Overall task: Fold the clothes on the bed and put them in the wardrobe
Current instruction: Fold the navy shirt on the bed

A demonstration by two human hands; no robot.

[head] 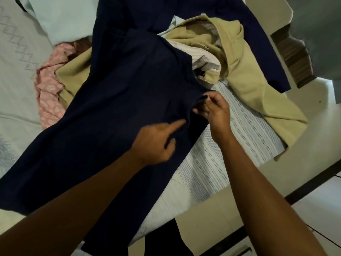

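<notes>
My right hand (215, 109) pinches the navy garment (120, 98) by its border, near the right edge of the bed (230, 137), to draw it taut. My left hand (156, 143) pins the cloth with one straight forefinger (other fingers curled, empty), probably marking the fold.

A cardboard sheet (293, 52) with its corrugated edge showing sits at the upper right, against a grey surface (317, 24). Pale floor tiles (319, 215) fill the lower right, bordered by a dark strip (302, 185).
</notes>
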